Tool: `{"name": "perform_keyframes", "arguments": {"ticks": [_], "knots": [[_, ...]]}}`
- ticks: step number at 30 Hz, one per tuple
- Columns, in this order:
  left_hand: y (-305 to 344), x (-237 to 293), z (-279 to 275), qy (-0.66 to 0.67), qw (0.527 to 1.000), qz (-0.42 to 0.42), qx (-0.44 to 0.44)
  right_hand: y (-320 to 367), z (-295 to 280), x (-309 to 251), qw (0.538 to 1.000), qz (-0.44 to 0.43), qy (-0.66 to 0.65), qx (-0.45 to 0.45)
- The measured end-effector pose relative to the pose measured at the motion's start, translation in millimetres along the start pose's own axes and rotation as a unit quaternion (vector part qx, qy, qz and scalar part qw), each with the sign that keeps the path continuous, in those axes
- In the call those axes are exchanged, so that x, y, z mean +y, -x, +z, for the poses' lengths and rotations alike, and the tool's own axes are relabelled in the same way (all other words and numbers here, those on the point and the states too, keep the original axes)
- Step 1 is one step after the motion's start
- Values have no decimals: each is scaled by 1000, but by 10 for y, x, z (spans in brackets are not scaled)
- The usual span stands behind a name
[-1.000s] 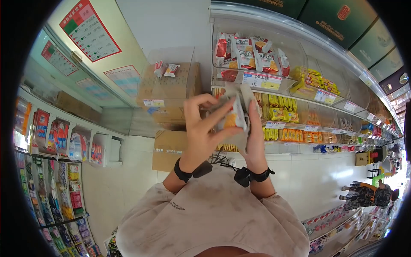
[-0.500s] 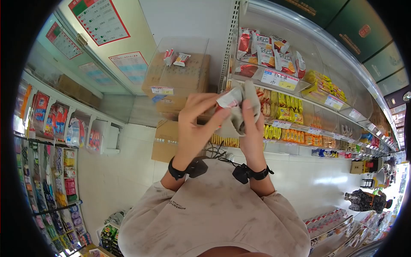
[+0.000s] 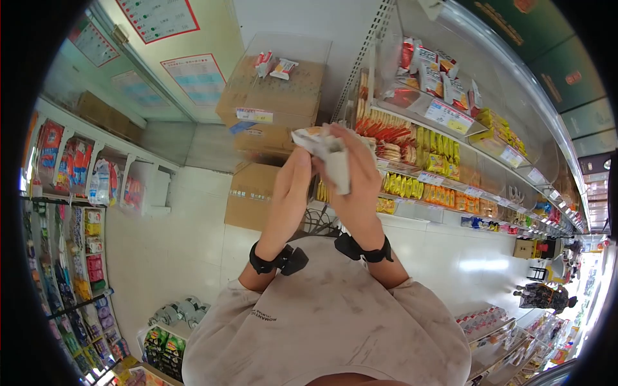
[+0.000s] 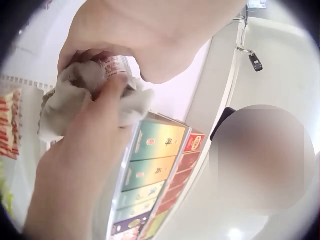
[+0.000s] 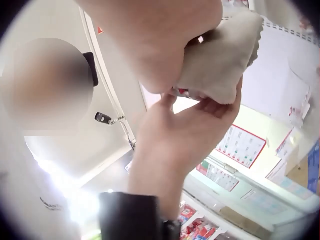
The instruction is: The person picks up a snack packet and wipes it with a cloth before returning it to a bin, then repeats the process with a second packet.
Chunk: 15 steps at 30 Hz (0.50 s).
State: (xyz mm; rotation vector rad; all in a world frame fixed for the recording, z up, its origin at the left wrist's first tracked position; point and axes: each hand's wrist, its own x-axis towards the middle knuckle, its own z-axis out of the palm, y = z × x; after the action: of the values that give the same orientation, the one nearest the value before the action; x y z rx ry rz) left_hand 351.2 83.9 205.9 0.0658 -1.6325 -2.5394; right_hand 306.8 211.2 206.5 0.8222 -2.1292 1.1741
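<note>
In front of my chest, my left hand (image 3: 290,190) pinches a small white and red snack packet (image 3: 306,137) by its lower edge. My right hand (image 3: 360,196) grips a beige-grey cloth (image 3: 337,172) with a finely notched edge and presses it against the packet. In the left wrist view the cloth (image 4: 62,107) bunches around the packet's printed end (image 4: 115,66). Seen from the right wrist, the cloth (image 5: 220,60) covers most of the packet, and only a red sliver shows between the hands.
Right of my hands, shelves hold red and white packets (image 3: 431,80) and yellow packets (image 3: 438,154) behind clear bins. Ahead, two similar packets (image 3: 283,69) lie in a clear bin backed by cardboard. A cardboard box (image 3: 250,196) stands on the floor. A person (image 3: 544,296) is far right.
The packet has turned in my hands, and the cloth has swung over its right side. My right hand has come in over the cloth. The view has shifted, with the shelf now farther right.
</note>
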Motion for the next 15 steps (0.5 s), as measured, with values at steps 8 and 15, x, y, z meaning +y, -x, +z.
{"name": "perform_keyframes", "arguments": {"ticks": [8,15], "knots": [[194,-168,-567,-19,993,-23,114,44,330,-493,988,54,-49,-137],[312,74,-704,-139,987,-29,71,2,579,-358,804,416,-368,-212]]}}
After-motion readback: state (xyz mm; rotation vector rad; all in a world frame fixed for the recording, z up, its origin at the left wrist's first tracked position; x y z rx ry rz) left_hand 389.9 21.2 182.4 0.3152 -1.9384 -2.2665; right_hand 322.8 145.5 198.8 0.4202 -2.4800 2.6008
